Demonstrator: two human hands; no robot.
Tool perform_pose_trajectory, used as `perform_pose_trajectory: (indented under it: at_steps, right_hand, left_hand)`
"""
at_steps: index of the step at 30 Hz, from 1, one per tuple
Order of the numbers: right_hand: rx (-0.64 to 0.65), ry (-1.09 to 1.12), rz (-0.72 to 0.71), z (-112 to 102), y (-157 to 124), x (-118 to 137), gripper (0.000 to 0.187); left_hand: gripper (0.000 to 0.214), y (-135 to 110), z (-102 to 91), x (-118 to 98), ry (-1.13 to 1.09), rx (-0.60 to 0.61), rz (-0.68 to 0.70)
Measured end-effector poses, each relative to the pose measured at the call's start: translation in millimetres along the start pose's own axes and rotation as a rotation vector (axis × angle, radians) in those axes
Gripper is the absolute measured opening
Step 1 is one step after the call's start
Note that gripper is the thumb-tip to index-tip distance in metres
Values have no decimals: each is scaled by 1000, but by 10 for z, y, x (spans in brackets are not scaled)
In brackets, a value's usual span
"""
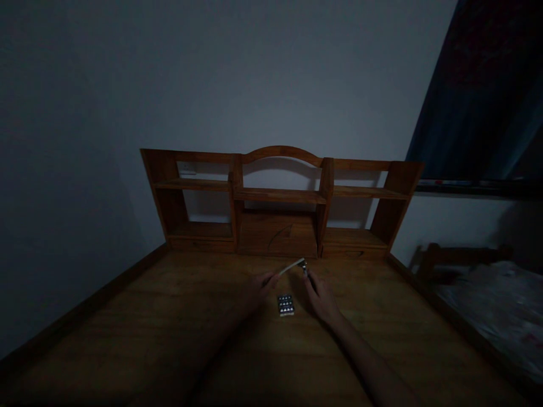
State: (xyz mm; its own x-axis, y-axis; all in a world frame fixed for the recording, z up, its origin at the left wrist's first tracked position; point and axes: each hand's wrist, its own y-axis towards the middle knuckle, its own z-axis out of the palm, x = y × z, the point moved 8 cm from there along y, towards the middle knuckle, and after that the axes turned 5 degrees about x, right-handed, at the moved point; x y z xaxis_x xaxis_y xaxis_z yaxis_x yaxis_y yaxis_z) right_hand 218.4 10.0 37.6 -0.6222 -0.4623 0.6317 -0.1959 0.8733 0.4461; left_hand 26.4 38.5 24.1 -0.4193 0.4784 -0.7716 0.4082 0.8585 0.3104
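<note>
My left hand [259, 286] is closed on one end of a thin pale strip [292, 265], which slants up to the right. The strip's far end meets or overlaps the shiny head of a small metal tool [304, 266]; I cannot tell if they touch. My right hand [320, 294] grips this tool by its lower part, with the thumb along it. The dim light hides its exact kind. On the wooden tabletop [237, 362], between and below my hands, lies a small dark rectangular pack [285, 305] with rows of bright silvery marks or pieces.
A wooden shelf unit [280, 196] spans the back of the tabletop against a pale wall [271, 73]. Raised wooden edges [449, 314] run along the sides. To the right are a dark curtain [475, 102] and bedding under a shiny cover [500, 308].
</note>
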Motion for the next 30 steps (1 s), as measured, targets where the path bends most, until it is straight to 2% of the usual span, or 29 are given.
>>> perform_pose_trajectory:
  at_steps: [8, 12, 19, 23, 30]
  right_hand:
    - [-27, 43, -20, -34, -9, 49, 33]
    - [-31, 55, -25, -19, -5, 27, 35]
    - [-18, 87, -19, -11, -26, 37, 38]
    - [-42, 75, -26, -30, -31, 43, 41]
    - [-10, 76, -8, -9, -17, 44, 44]
  left_hand:
    - [44, 23, -58, 107, -37, -75, -9]
    - [44, 31, -40, 100, -30, -58, 18]
    - [46, 40, -15, 139, 24, -57, -17]
    - [47, 24, -43, 94, 19, -64, -29]
    - [43, -2, -23, -23, 4, -34, 9]
